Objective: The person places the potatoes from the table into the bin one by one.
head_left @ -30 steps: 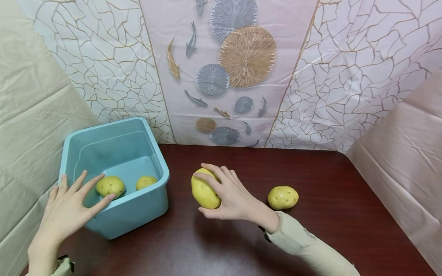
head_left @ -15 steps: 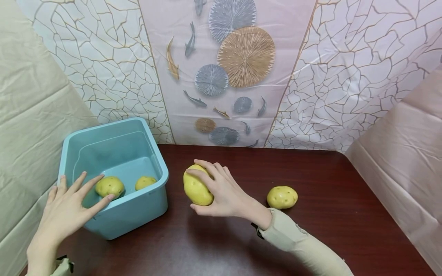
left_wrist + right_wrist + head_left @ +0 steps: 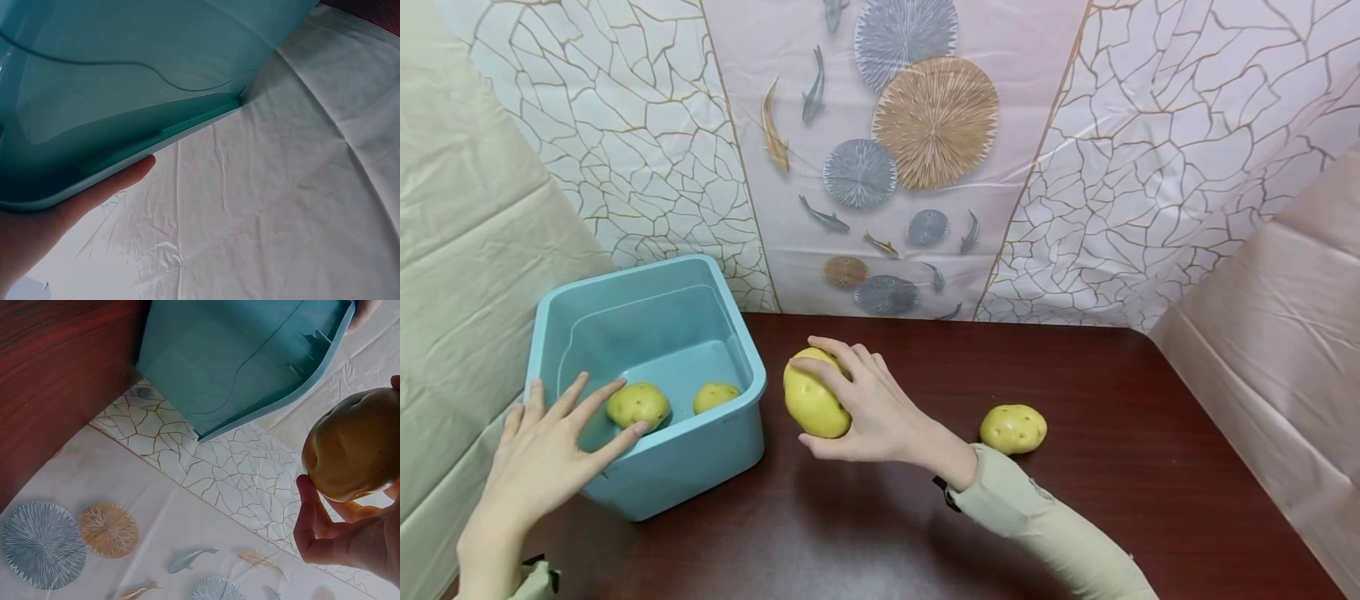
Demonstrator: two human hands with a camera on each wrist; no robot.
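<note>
My right hand (image 3: 876, 412) grips a yellow potato (image 3: 811, 396) between thumb and fingers, held above the table to the right of the blue bin (image 3: 673, 467). In the right wrist view the same potato (image 3: 353, 444) shows darker, fingertips pressed to its side. At the bin's near left corner my left hand (image 3: 542, 458) lies with spread, fairly straight fingers over the rim. The left wrist view has one finger (image 3: 119, 181) along the outside of that rim. Inside the bin are two potatoes, one (image 3: 638, 406) close to my left fingers and another (image 3: 716, 397) partly hidden by the near wall.
Another potato (image 3: 1012, 429) lies on the dark red-brown table (image 3: 1120, 500), right of my right wrist. A patterned cloth (image 3: 1045, 125) hangs behind the table's back edge. Plain cream cloth (image 3: 467, 217) covers the left side, and pinkish cloth (image 3: 1277, 333) the right.
My right hand has carried the potato left and slightly up, closer to the bin. The left hand, the bin and the other potatoes have stayed in place.
</note>
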